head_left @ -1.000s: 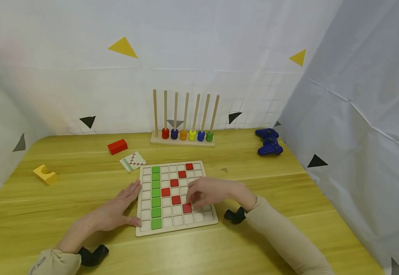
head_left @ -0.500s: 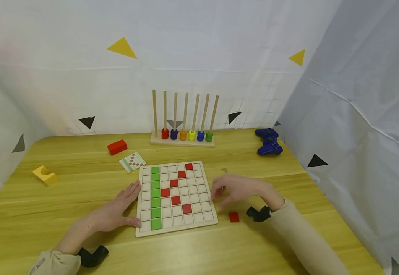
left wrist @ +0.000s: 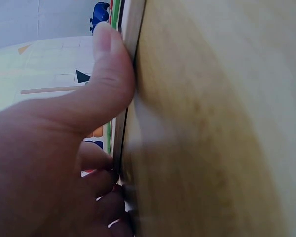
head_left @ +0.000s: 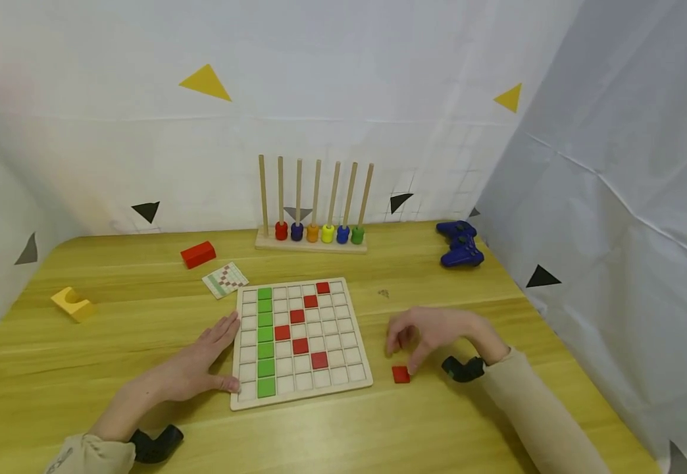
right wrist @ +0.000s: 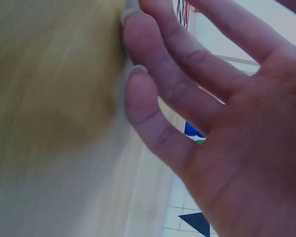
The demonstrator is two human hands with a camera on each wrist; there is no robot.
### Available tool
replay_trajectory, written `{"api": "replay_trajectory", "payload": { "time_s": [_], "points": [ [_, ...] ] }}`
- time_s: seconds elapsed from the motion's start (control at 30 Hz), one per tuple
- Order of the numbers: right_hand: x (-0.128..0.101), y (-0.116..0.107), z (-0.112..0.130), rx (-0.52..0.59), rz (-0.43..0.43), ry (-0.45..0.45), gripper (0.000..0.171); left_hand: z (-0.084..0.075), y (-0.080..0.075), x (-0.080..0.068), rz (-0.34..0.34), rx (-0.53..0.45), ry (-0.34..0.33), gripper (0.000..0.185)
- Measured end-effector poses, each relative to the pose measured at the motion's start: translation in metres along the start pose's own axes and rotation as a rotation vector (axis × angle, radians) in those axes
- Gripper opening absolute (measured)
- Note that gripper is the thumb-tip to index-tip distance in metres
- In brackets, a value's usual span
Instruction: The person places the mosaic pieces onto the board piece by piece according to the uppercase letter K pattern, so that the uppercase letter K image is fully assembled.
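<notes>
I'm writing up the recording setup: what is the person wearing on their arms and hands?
Both hands are bare: no gloves. The left hand and right hand emerge from long beige sleeves; the left sleeve carries small dark lettering near its cuff, too small to read, while the right sleeve looks plain. A small black device sits at each wrist: left, right.

No readable text, labels or numbers anywhere.
</notes>
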State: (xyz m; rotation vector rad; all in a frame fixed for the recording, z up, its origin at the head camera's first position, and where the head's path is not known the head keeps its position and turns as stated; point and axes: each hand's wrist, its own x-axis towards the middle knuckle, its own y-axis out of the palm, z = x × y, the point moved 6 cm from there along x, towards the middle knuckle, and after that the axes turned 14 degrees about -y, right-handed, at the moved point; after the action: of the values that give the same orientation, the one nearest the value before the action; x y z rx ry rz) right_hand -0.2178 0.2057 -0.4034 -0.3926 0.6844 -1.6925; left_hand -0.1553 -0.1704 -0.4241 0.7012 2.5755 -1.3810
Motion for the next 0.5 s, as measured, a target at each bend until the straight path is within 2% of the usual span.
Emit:
{"api": "replay_trajectory", "payload": {
  "time_s": [0.2, 0.4, 0.5],
  "points": [
    [0.0, 0.006, 0.002, -0.023, 0.062, -0.01, 0.037, 0.002, 0.002, 0.001, -0.007, 0.019, -0.005, 0.111],
    [0.005, 0.01, 0.004, -0.03, 0.074, -0.018, 0.038, 0.002, 0.001, 0.001, -0.006, 0.01, -0.001, 0.111],
    [0.007, 0.012, 0.003, -0.06, 0.072, 0.017, 0.038, 0.002, 0.001, 0.001, -0.004, 0.012, -0.005, 0.111]
  ]
}}
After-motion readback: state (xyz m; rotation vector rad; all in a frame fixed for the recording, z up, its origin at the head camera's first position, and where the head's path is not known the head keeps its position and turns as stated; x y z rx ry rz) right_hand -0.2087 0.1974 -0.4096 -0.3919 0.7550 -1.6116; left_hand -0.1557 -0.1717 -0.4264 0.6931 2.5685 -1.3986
